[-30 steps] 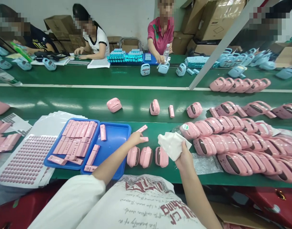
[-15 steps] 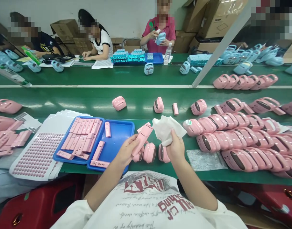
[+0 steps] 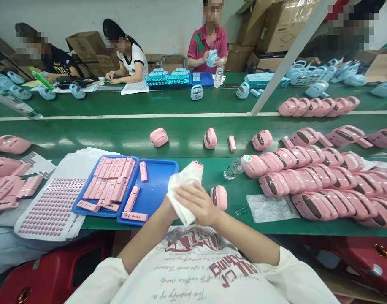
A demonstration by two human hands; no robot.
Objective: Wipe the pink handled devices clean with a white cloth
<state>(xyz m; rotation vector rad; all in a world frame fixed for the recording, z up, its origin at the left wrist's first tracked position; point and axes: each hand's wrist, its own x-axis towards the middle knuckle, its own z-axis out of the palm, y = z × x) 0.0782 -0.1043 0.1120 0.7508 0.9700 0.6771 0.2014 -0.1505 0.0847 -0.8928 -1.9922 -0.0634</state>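
Observation:
A white cloth (image 3: 184, 177) is wrapped over a slim pink plastic piece (image 3: 198, 163), of which only the far tip shows. My right hand (image 3: 199, 204) lies across the cloth, pressing it onto the piece. Beneath, my left hand (image 3: 169, 207) holds the piece; its fingers are mostly covered by the cloth. Just right of my hands stands a rounded pink plastic case (image 3: 219, 197) with a dark panel. To the left, a blue tray (image 3: 163, 177) carries a few slim pink pieces, and another blue tray (image 3: 75, 207) is filled with similar ones.
Rows of pink cases (image 3: 275, 186) cover the right side, beside a clear plastic bag (image 3: 269, 209) and a water bottle (image 3: 234, 169). Sticker sheets (image 3: 43, 207) lie at left. More cases stand along the green belt (image 3: 187, 126). Several co-workers sit opposite, one holding a blue case (image 3: 212, 58).
My right hand has brought the cloth leftward and laid it over the pink piece in my left hand. The water bottle, hidden before behind the cloth, now shows.

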